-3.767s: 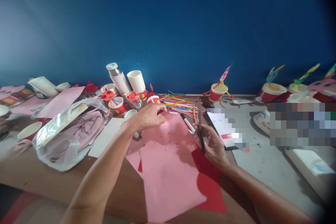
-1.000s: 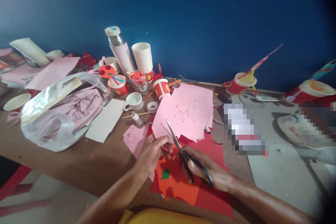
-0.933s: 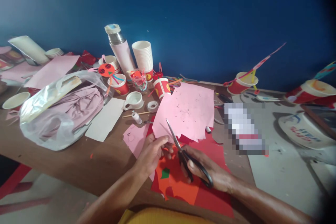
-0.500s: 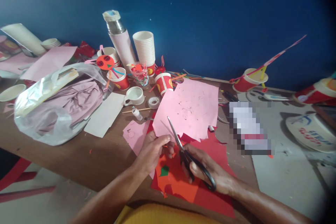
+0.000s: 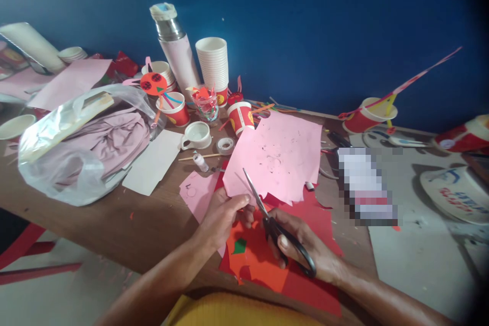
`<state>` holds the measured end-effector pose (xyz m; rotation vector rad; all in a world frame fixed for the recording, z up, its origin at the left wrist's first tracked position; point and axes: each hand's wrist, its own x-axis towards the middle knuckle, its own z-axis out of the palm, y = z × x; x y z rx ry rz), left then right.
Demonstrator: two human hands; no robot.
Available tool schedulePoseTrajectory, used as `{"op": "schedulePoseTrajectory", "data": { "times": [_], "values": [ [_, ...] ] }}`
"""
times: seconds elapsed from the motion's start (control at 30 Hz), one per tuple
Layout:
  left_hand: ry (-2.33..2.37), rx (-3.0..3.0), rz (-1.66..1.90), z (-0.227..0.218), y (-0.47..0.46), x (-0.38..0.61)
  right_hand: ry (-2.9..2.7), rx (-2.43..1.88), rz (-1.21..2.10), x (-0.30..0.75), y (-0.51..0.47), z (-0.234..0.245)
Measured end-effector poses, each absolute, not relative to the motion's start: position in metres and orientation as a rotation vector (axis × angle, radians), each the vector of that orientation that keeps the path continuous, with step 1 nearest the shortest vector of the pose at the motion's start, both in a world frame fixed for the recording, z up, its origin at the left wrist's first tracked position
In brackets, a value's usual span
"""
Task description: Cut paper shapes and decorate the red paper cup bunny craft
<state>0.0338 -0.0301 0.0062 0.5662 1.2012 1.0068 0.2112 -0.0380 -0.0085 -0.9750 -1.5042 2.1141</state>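
Note:
My left hand (image 5: 227,211) pinches the near left edge of a pink sheet of paper (image 5: 282,153), thumb on top. The sheet is lifted, with dark marks on its face and a ragged near edge. In my right hand (image 5: 296,237) are black-handled scissors (image 5: 267,220), their blades pointing away across the pink sheet beside my left thumb. Whether the blades bite into the paper I cannot tell. Below both hands lie red paper (image 5: 309,290) and orange paper (image 5: 267,260), with a small green scrap (image 5: 239,246) on the orange.
A plastic bag (image 5: 76,183) of cloth lies left, near a white mug (image 5: 197,136), tape roll (image 5: 225,145) and small bottle (image 5: 200,162). Behind stand a flask (image 5: 179,61), stacked paper cups (image 5: 212,66) and a decorated cup (image 5: 173,109). A blurred-out phone-like object (image 5: 364,183) lies right.
The view has shifted slightly, so the things at the back sit a little differently in it. My hands, the scissors and the pink sheet keep nearly the same pose.

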Motion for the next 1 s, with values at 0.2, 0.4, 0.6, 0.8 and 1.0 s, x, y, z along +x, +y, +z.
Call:
{"op": "schedulePoseTrajectory", "data": {
  "times": [0.2,0.4,0.6,0.8,1.0],
  "values": [
    [1.217,0.588,1.002,0.004,-0.031,0.033,-1.499,-0.952,2.109,0.213,-0.041,-0.013],
    [1.222,0.616,0.988,0.004,-0.031,0.032,-1.463,-0.943,2.114,0.213,-0.042,-0.016],
    [1.246,0.608,0.982,0.004,-0.032,0.032,-1.453,-0.946,2.118,0.215,-0.043,-0.018],
    [1.237,0.622,0.988,0.004,-0.031,0.033,-1.437,-0.954,2.119,0.215,-0.043,-0.020],
    [1.260,0.610,0.983,0.007,-0.031,0.033,-1.439,-0.993,2.113,0.215,-0.043,-0.018]
  ]
}}
